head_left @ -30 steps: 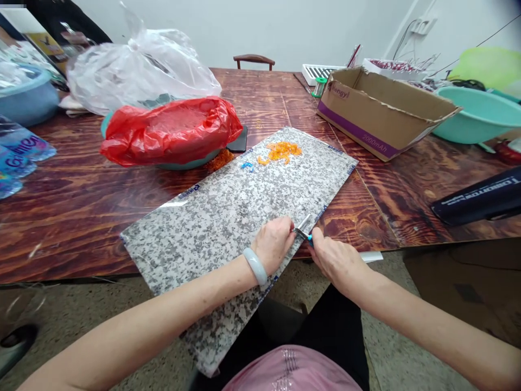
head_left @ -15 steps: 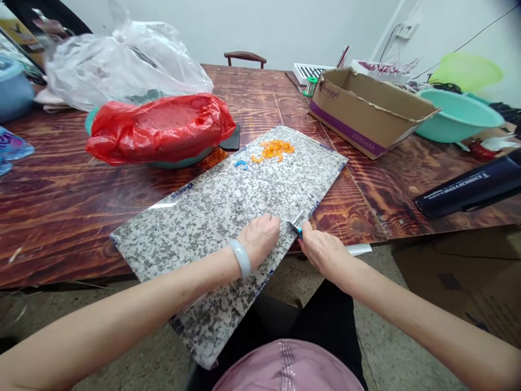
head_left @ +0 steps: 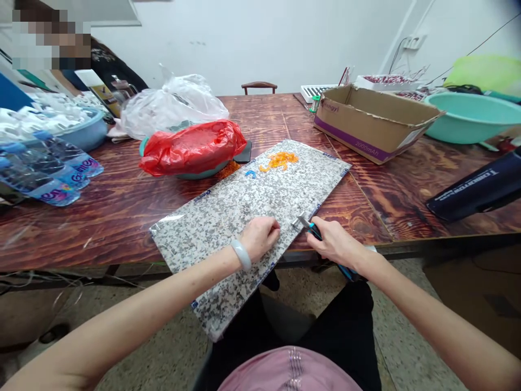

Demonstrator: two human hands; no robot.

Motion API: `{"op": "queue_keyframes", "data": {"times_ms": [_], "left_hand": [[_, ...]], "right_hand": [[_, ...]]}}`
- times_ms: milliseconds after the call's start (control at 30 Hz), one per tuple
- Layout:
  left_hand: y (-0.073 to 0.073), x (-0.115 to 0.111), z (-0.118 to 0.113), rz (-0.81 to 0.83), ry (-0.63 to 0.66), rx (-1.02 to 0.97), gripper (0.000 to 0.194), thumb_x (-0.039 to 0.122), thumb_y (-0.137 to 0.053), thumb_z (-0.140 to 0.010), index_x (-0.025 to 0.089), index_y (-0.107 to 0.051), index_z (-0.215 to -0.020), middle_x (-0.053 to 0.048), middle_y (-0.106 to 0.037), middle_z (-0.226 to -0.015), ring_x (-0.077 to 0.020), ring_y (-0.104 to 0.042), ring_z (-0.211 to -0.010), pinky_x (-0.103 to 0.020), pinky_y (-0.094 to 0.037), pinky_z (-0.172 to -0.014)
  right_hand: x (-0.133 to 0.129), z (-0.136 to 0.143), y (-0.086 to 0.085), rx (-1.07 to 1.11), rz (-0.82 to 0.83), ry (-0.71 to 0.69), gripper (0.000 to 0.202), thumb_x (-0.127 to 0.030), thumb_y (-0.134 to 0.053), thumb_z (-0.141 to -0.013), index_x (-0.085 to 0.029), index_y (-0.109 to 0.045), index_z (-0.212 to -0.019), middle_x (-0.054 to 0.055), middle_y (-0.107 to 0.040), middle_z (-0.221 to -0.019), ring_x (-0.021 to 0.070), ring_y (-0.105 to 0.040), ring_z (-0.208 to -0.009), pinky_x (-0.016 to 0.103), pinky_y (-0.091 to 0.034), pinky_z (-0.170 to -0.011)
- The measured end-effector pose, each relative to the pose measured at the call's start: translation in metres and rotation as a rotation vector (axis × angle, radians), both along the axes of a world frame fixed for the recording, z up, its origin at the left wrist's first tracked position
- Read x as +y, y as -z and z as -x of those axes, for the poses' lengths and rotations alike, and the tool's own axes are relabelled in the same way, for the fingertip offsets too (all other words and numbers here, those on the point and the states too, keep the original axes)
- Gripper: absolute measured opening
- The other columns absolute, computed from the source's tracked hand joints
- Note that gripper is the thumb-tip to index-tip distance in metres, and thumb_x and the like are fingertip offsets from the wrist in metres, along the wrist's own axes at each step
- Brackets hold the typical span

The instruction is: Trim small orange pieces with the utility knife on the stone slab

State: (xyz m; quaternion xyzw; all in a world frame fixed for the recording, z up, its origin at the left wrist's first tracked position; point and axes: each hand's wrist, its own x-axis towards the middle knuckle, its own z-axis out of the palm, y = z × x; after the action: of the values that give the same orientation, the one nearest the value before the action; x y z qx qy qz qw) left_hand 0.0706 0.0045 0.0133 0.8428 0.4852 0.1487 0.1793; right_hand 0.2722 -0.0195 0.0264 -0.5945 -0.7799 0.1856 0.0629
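Note:
My right hand [head_left: 331, 239] is closed around what look like pliers with teal-and-black handles [head_left: 313, 231], their metal tip pointing left over the board's near edge. Beside the tip lies a small silvery piece [head_left: 295, 222]. My left hand [head_left: 259, 239], a pale bangle [head_left: 241, 255] on its wrist, rests on the speckled stone-patterned board [head_left: 220, 217]. Its fingers are curled in with the thumb against them; whatever they pinch is hidden. Farther up the board sit a pile of orange pieces [head_left: 280, 159] and a few small blue pieces [head_left: 251, 174].
A bowl under a red plastic bag [head_left: 193, 145] stands beyond the board. Water bottles [head_left: 61, 171] and a blue basin [head_left: 87, 133] are left. On the right are a cardboard box [head_left: 366, 127], a turquoise basin [head_left: 468, 117] and a dark cylindrical object [head_left: 476, 187]. Another person [head_left: 109, 60] is back left.
My view has tilted up and turned left, bringing the bottles and the other person in. The pliers in my right hand have turned and show more of their handles. My left thumb now shows.

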Motion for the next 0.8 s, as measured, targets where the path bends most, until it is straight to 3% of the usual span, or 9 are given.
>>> {"op": "queue_keyframes", "data": {"times_ms": [133, 400, 800], "left_hand": [[0.003, 0.003, -0.007, -0.006, -0.010, -0.013, 0.013, 0.021, -0.047, -0.078, 0.017, -0.058, -0.074, -0.001, -0.060, -0.069, -0.0132, -0.053, -0.066, -0.024, -0.040, -0.063], [0.005, -0.003, -0.009, -0.013, -0.021, -0.035, 0.012, 0.020, -0.046, -0.079, 0.017, -0.057, -0.076, -0.002, -0.059, -0.072, -0.0130, -0.052, -0.068, -0.024, -0.040, -0.064], [0.008, -0.006, -0.014, -0.063, -0.074, -0.026, 0.013, 0.019, -0.044, -0.081, 0.017, -0.056, -0.076, -0.002, -0.059, -0.073, -0.0137, -0.053, -0.068, -0.025, -0.039, -0.063]], "right_hand": [[-0.002, -0.017, 0.005, 0.153, -0.069, 0.063, 0.012, -0.025, -0.037, -0.080, -0.019, -0.044, -0.072, -0.004, -0.040, -0.051, 0.0093, -0.033, -0.045, 0.021, -0.022, -0.048], [-0.004, -0.018, 0.018, 0.172, 0.009, 0.143, 0.012, -0.027, -0.036, -0.080, -0.019, -0.044, -0.085, -0.001, -0.048, -0.058, 0.0135, -0.044, -0.052, 0.022, -0.025, -0.053], [-0.007, -0.024, 0.023, 0.179, -0.042, 0.150, 0.015, -0.031, -0.039, -0.081, -0.019, -0.045, -0.086, -0.002, -0.048, -0.057, 0.0129, -0.044, -0.051, 0.022, -0.026, -0.054]]}}
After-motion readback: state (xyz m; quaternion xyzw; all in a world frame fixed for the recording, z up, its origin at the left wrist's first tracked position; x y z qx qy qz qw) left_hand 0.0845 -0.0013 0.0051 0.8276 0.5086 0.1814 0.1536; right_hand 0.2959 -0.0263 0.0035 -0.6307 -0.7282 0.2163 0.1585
